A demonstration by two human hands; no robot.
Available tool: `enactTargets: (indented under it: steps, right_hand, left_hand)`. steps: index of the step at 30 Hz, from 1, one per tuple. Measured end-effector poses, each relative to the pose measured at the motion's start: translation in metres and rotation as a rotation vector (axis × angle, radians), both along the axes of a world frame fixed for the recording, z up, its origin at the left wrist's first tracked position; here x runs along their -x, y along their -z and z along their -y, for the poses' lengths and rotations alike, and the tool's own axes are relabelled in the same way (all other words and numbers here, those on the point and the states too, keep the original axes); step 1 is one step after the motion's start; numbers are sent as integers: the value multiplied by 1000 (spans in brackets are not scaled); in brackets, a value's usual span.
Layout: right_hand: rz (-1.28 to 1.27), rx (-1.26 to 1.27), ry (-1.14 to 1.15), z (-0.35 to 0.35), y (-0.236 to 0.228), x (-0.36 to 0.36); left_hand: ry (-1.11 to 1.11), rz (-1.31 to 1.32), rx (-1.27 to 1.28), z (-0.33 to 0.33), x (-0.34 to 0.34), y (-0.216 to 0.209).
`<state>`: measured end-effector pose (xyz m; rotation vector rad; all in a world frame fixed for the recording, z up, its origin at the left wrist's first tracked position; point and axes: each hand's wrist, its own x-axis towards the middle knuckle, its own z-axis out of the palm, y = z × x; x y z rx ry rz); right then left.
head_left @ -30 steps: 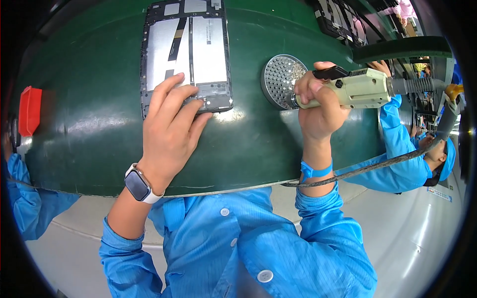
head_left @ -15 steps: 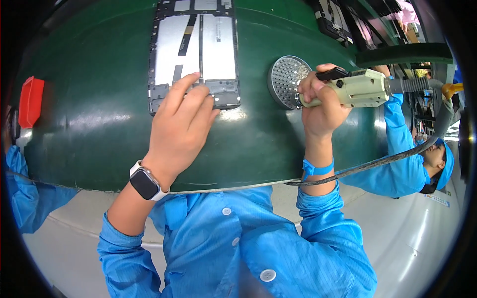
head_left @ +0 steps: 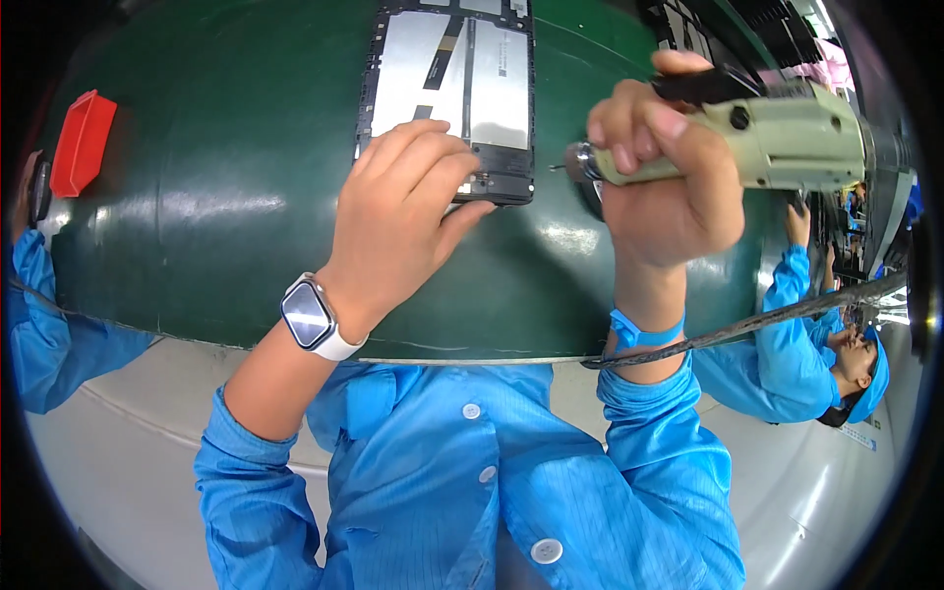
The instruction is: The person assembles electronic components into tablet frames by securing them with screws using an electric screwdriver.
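An opened tablet, with silver plates and dark ribbon cables inside a black frame, lies on the green bench. My left hand rests over its near left part, fingers extended and thumb apart at the near edge. In my right hand is a pale green electric screwdriver, gripped around the body and held above the bench. Its thin bit points left, a short way right of the tablet and not touching it. The round metal dish behind my right hand is almost wholly hidden.
A red tray sits at the left of the green bench. A dark cable crosses the right side near my wrist. Co-workers in blue sit at the right and left. Black frames stand at the far right.
My right hand has raised the screwdriver off the round dish, bringing its bit into sight. The tablet and my left hand appear farther right as the view shifts; my left thumb is now spread.
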<state>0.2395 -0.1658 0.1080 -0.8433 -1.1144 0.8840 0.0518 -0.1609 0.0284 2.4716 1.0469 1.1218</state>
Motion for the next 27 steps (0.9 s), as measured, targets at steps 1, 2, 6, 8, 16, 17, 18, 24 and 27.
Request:
enactTargets:
  steps: [1, 2, 6, 8, 16, 17, 18, 24, 27]
  right_hand:
    - [-18, 16, -10, -4, 1, 7]
    - [-24, 15, -34, -8, 6, 11]
    - [-45, 37, -58, -12, 21, 28]
    - [-40, 72, -55, -14, 20, 30]
    - [-115, 64, -38, -14, 23, -1]
    - [-191, 25, -65, -15, 25, -9]
    - [-159, 25, -26, -14, 25, -14]
    - [-111, 14, -2, -8, 29, -26]
    - [-86, -16, 2, -8, 26, -30]
  left_hand:
    - [-14, 23, -17, -2, 1, -1]
    - [-18, 25, -14, -4, 2, -2]
    - [-36, 8, 11, -8, 4, -3]
    - [-41, 16, 24, -10, 4, -5]
    - [-14, -7, 37, -12, 8, -3]
    - [-18, -5, 38, -12, 7, -3]
    - [-14, -7, 44, -11, 7, -2]
    - [5, -38, 40, -10, 6, -1]
    - [74, -104, -55, -6, 6, 3]
